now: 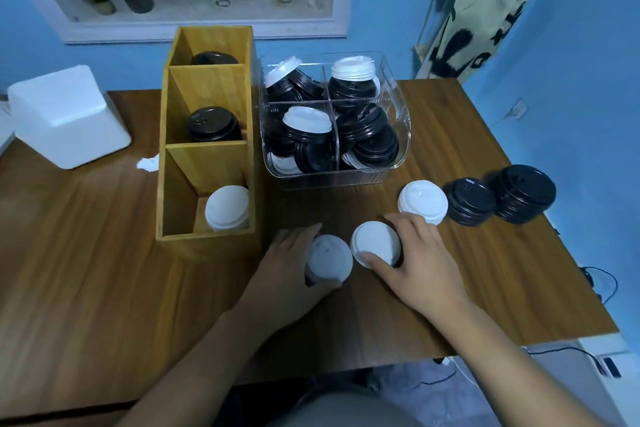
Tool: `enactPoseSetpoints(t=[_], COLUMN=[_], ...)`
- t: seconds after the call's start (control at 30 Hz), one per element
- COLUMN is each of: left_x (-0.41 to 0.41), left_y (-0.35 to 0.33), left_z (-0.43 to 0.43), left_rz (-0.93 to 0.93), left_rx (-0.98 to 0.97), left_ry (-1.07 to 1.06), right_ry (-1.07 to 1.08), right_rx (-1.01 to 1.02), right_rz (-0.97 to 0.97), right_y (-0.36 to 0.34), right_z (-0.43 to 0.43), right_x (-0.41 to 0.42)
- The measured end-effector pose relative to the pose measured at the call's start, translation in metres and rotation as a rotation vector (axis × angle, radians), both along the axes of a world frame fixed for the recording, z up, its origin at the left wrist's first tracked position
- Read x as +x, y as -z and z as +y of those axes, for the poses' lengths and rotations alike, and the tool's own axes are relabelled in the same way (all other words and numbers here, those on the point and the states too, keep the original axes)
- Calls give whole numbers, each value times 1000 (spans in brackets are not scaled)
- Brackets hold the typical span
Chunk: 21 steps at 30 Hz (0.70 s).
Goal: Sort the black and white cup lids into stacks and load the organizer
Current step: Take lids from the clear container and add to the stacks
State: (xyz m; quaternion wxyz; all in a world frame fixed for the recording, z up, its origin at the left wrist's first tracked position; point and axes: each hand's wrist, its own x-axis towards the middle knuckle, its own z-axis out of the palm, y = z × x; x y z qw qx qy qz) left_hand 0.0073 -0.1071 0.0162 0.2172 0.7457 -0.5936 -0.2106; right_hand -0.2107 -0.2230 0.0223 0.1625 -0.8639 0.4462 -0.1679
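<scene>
We saw the brown wood-grain table (104, 253) carrying the tall wooden organizer (180, 184). Its far compartment held black lids (213, 59), its middle one a black stack (213, 125), and its near one a white stack (227, 208). Just right of the organizer stood a clear plastic bin (401, 135), its four sections heaped with mixed lids. Left of the organizer sat a blocky white foam piece (69, 114). Before the organizer's near right corner, our left hand (287, 274) curled round a white-topped stack (329, 258), and our right hand (422, 260) clasped a second white-topped stack (375, 246). Farther right of the organizer stood a free white stack (422, 201), then two ribbed black stacks (471, 201). A crumpled scrap (149, 163) lay against the organizer's left wall.
</scene>
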Motion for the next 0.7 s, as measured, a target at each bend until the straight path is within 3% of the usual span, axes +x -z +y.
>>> enactPoseSetpoints(t=[0.17, 0.33, 0.5, 0.7], left_x=[3, 4, 18, 6], left_y=[6, 3, -3, 5], left_z=[0, 6, 6, 1], left_rz=[3, 72, 99, 1], left_rx=[-13, -15, 15, -58], left_ry=[-50, 57, 219, 131], right_ry=[-81, -227, 56, -62], right_rx=[50, 325, 115, 139], right_rz=[85, -123, -104, -149], right_y=[0, -7, 1, 6], right_z=[-7, -5, 8, 3], right_x=[4, -20, -11, -6])
